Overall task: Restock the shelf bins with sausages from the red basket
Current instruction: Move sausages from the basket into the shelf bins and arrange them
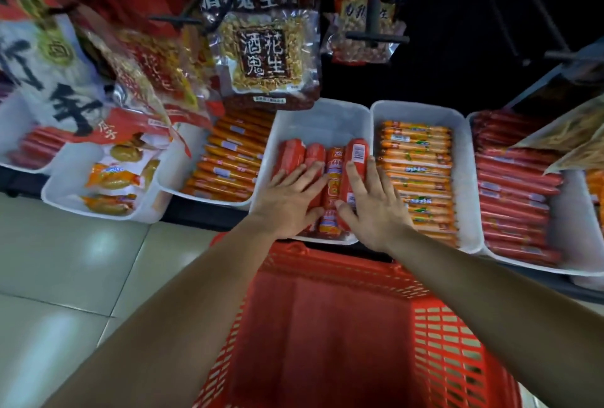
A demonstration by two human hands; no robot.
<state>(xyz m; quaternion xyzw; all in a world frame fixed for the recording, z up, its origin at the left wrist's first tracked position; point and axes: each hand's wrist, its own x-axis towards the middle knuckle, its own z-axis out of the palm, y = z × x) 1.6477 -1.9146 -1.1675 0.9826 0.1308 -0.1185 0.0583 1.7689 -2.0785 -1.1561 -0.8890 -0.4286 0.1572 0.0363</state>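
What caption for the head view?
Left hand and right hand rest on thick red sausages in a white shelf bin beyond the red basket.

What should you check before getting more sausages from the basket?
1. The red sausages lie side by side in the middle bin: ok.
2. Room in that bin: ok, its back part is bare.
3. The left hand and right hand hold nothing, lying flat on the sausages: ok.
4. More sausages in the red basket: cannot tell; none visible, but the arms cover part.
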